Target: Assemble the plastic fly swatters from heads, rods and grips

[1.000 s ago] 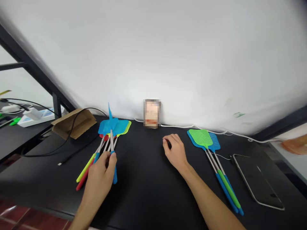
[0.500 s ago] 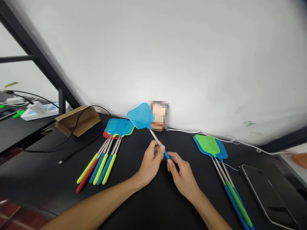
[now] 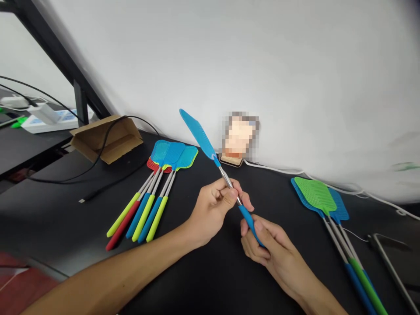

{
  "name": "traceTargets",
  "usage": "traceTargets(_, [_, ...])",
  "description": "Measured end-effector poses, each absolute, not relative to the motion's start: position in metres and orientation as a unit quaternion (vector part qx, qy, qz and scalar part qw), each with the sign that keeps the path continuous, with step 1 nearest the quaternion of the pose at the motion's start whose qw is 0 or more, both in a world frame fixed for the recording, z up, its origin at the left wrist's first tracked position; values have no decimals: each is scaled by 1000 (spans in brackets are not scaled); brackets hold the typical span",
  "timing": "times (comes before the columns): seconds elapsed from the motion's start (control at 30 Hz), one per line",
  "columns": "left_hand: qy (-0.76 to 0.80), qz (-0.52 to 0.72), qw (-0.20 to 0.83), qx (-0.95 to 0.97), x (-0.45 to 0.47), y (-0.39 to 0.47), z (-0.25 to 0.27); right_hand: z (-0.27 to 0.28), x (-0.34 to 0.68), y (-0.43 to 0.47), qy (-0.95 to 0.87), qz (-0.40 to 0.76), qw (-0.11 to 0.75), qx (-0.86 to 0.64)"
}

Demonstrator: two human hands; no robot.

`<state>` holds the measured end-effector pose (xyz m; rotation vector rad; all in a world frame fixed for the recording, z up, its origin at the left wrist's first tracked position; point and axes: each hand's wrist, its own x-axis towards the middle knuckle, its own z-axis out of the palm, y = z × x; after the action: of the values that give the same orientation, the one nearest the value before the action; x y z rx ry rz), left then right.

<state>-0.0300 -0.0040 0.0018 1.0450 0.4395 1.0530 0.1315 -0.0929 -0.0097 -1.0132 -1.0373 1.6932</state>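
White wall meets the far edge of a black tabletop. Left hand finger-pinches a blue fly swatter mid-shaft; right hand curls its fingers around the grip.

gap between right grip and 3 swatters

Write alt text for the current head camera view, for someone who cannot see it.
A person's left hand holds a blue fly swatter by its metal rod over a black table, while the right hand grips its blue handle. Six swatters lie bunched on the left, near an open cardboard box, and three more on the right.
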Motion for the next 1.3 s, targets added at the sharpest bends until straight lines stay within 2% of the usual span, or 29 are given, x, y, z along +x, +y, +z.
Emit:
traceTargets(0.2, [209, 511, 703, 448, -30, -6, 7, -6, 132, -93, -548, 514, 423, -507])
traceTargets(0.43, [219, 540, 683, 440, -31, 4, 13, -1, 128, -99, -694, 186, 403, -568])
traceTargets(0.5, [233, 595, 647, 415, -45, 28, 17, -5, 129, -98, -720, 79, 402, -560])
traceTargets(0.57, [230, 693, 562, 389, -59, 55, 21, -10, 133, -93, -731, -1, 388, -561])
traceTargets(0.67, [229, 757, 467, 395, -69, 70, 25, -16, 147, -79, -726, -61, 327, -601])
traceTargets(0.83, [206, 690, 487, 495, -49, 24, 26, -24, 183, -61, -683, -119, 223, -686])
traceTargets(0.97, [224, 595, 588, 500, -39, -9, 28, -26, 199, -58, -673, -131, 187, -704])
traceTargets(1.07, [232, 498, 678, 489, -35, -21, 25, -18, 197, -60, -660, -82, 251, -703])
traceTargets(1.13, [241, 434, 725, 477, -32, -27, 21, -7, 192, -63, -646, 41, 346, -679])
traceTargets(1.2, [258, 378, 756, 468, -29, -31, 16, 3, 184, -67, -619, 219, 444, -610])
traceTargets(1.3, [278, 315, 773, 476, -26, -36, 8, 11, 171, -74, -561, 399, 535, -491])
